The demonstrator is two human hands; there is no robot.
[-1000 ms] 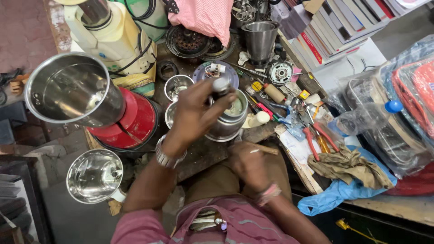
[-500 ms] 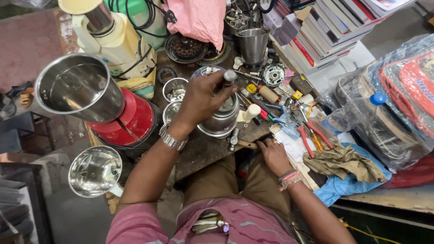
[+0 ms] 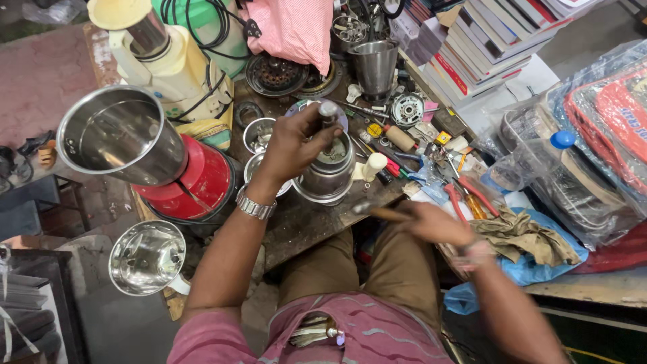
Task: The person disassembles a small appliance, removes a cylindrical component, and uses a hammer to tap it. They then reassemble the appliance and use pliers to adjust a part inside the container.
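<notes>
My left hand grips a tool upright in the steel jar; my right hand closes around a hammer, ready for square taps.

- Clear plastic packages holding red-and-blue printed goods: right of the steel jar.
- Blue plastic bag: lower right of the jar, under a rag.

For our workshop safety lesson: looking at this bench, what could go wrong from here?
1. The steel jar sits near the bench edge; the left hand pressing a tool into it could tip it off.
2. The right hand swings a wooden-handled tool, blurred; it might strike the loose parts nearby.
</notes>
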